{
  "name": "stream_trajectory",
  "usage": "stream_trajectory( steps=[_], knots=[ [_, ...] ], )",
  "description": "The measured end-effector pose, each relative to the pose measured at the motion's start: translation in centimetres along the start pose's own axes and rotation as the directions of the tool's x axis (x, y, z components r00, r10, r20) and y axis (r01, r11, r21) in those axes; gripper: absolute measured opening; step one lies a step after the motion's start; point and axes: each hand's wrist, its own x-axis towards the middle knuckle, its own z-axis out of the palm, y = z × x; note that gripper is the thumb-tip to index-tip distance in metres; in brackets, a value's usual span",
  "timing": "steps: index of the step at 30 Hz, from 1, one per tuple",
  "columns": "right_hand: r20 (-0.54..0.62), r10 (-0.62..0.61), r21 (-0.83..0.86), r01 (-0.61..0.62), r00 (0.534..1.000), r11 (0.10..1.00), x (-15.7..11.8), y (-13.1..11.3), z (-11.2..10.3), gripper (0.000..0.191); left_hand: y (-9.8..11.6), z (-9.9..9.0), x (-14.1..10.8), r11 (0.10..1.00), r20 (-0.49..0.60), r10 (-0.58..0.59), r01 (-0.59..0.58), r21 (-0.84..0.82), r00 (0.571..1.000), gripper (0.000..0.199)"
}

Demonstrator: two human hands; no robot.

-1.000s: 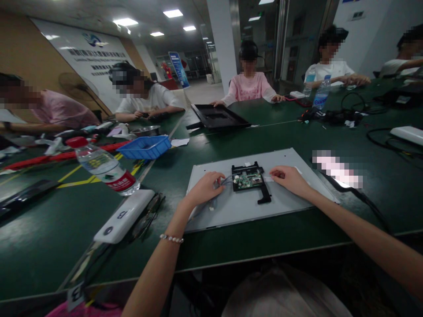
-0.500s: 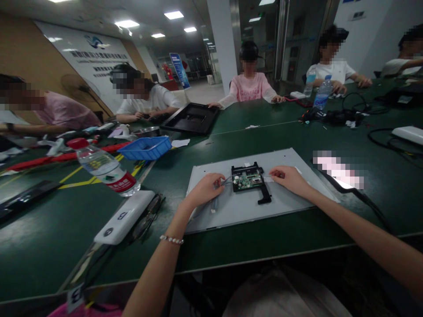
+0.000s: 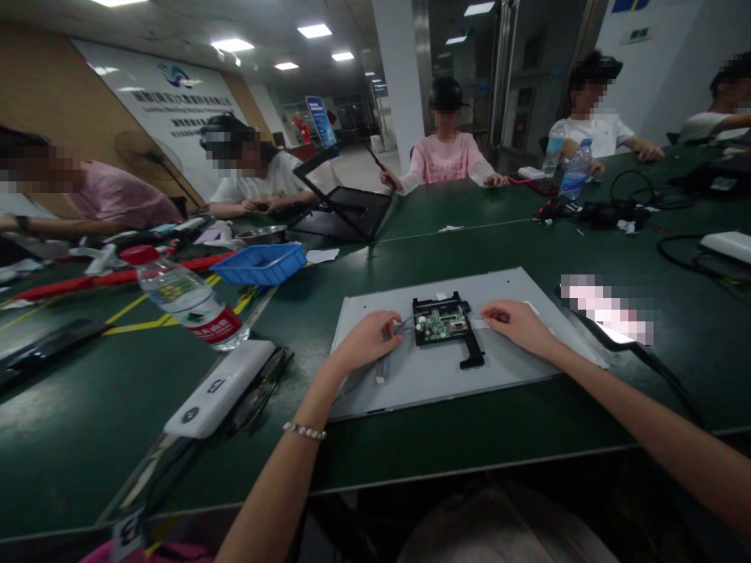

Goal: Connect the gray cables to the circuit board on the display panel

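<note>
A green circuit board (image 3: 441, 325) sits in a black bracket (image 3: 471, 353) on a grey flat panel (image 3: 404, 389) in front of me. My left hand (image 3: 371, 341) is at the board's left, its fingers curled round a grey cable (image 3: 406, 324) that runs to the board. The cable's loose end (image 3: 382, 371) lies on the panel below that hand. On the right side, my right hand (image 3: 515, 322) has thumb and fingers pinched at a thin pale strip (image 3: 478, 322) beside the bracket; the fingertips partly hide it.
Left of the panel are a water bottle (image 3: 196, 305), a white power bank (image 3: 220, 389), glasses (image 3: 264, 387) and a blue tray (image 3: 264, 266). A phone (image 3: 607, 313) with a cable lies right. Across the table a person (image 3: 446, 156) holds a black frame (image 3: 317, 172) above a black panel (image 3: 357, 211).
The person across the table has raised a black frame off the black panel. My left fingers have curled in slightly at the cable; my right hand is almost unmoved.
</note>
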Motion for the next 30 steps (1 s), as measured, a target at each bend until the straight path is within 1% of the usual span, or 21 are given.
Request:
stream_trajectory(
  steps=[3, 7, 9, 11, 14, 16, 25, 30],
  knots=[
    [0.010, -0.002, -0.005, 0.002, 1.000, 1.000, -0.1, 0.1, 0.0, 0.018, 0.1, 0.1, 0.0, 0.997, -0.028, -0.003, 0.005, 0.072, 1.000, 0.028],
    [0.018, -0.010, -0.010, 0.010, 1.000, 1.000, -0.1, 0.0, -0.1, 0.019, 0.1, 0.3, -0.1, 0.990, -0.062, 0.008, 0.001, 0.141, 0.998, 0.046],
    [0.026, -0.005, -0.012, 0.006, 1.000, 1.000, -0.1, -0.1, -0.1, 0.020, -0.1, 0.4, -0.2, 0.988, -0.032, -0.004, 0.008, 0.154, 0.999, 0.055],
    [0.033, -0.002, -0.015, 0.002, 0.999, 1.000, -0.1, -0.2, -0.2, 0.020, -0.3, 0.5, -0.3, 0.987, 0.031, -0.038, 0.033, 0.155, 0.999, 0.060],
    [0.033, -0.005, -0.016, 0.006, 0.999, 1.000, -0.2, -0.3, -0.2, 0.021, -0.5, 0.7, -0.4, 0.987, 0.127, -0.087, 0.068, 0.143, 0.988, 0.062],
    [0.031, -0.007, -0.011, 0.008, 1.000, 1.000, -0.2, -0.3, -0.2, 0.021, -0.5, 0.8, -0.5, 0.988, 0.155, -0.097, 0.075, 0.138, 0.983, 0.062],
    [0.014, -0.003, -0.006, 0.003, 1.000, 1.000, -0.5, -0.6, -0.3, 0.021, -0.7, 1.2, -0.6, 0.983, 0.174, -0.090, 0.060, 0.173, 0.981, 0.061],
    [0.034, 0.009, -0.011, -0.009, 0.999, 1.000, -0.8, -0.8, -0.5, 0.022, -0.7, 1.2, -0.7, 0.983, 0.206, -0.087, 0.050, 0.179, 0.975, 0.065]
  ],
)
